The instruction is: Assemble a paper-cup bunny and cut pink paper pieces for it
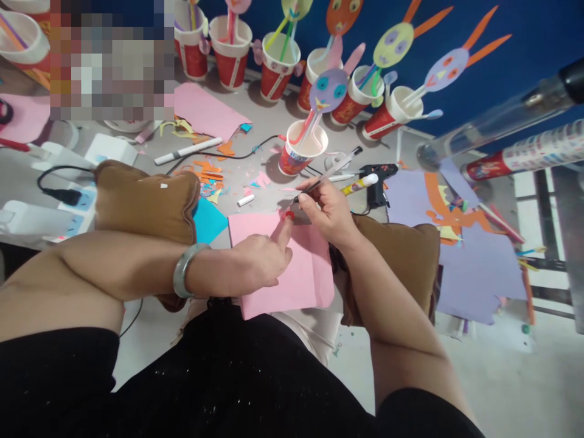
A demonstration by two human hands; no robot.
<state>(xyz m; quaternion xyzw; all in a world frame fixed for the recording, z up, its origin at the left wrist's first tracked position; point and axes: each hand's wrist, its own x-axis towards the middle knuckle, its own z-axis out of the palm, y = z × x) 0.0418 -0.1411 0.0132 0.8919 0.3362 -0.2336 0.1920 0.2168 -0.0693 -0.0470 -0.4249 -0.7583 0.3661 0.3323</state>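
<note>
My right hand is closed on a slim pen with a dark end, its tip pointing down to the left. Below that tip lies a small red disc at the top of a pink sheet. With its index finger stretched out, my left hand presses at the disc; its other fingers are partly curled and hidden underneath. A white cap rests just beyond the sheet. Behind stands a red and white paper cup bearing a purple rabbit face on straws.
Several decorated cups line the blue wall. A yellow marker and black glue gun lie right of my right hand. Brown cushions flank the pink sheet. Paper scraps, a white marker and power plugs are at left.
</note>
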